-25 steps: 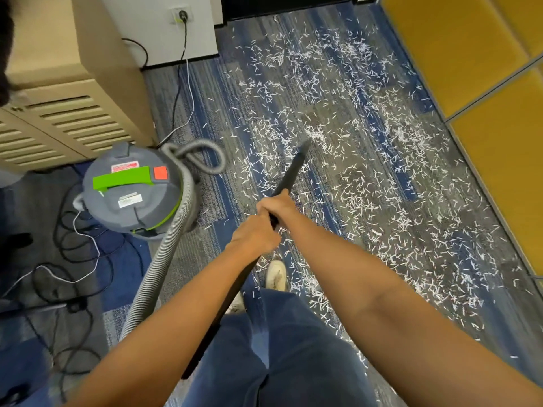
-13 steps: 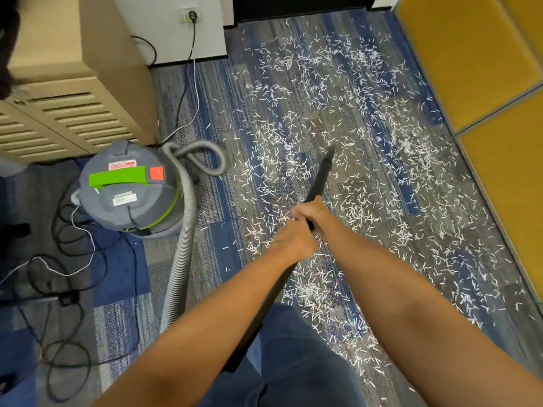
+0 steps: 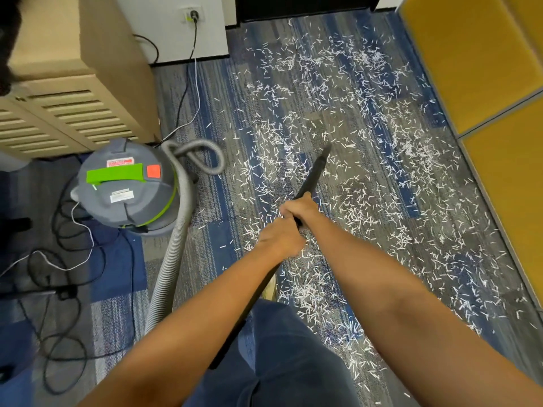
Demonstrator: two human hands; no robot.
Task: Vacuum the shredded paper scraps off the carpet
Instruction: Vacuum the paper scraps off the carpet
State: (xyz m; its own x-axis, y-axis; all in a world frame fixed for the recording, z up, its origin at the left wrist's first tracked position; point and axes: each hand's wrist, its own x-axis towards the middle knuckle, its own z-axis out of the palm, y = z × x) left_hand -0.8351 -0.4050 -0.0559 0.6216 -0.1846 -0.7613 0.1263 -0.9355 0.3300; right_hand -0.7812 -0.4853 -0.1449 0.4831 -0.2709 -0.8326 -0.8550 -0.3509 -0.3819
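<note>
White shredded paper scraps (image 3: 346, 118) lie scattered thickly over the blue and grey carpet (image 3: 211, 183). Both hands grip a black vacuum wand (image 3: 313, 174) that slants up and to the right, its tip down among the scraps. My right hand (image 3: 299, 208) holds the wand further up, my left hand (image 3: 280, 237) just behind it. A grey ribbed hose (image 3: 172, 259) runs from the wand's hidden lower end to a grey canister vacuum (image 3: 129, 189) with a green handle, standing on the left.
A beige louvred cabinet (image 3: 73, 92) stands at the upper left. Black and white cables (image 3: 67, 259) are tangled on the floor to the left, one plugged into a wall socket (image 3: 192, 14). Yellow panels (image 3: 482, 69) line the right side. My blue trouser leg (image 3: 282, 362) fills the bottom centre.
The wand tip and both hands have swung to the right across the scraps. The view has shifted slightly with them.
</note>
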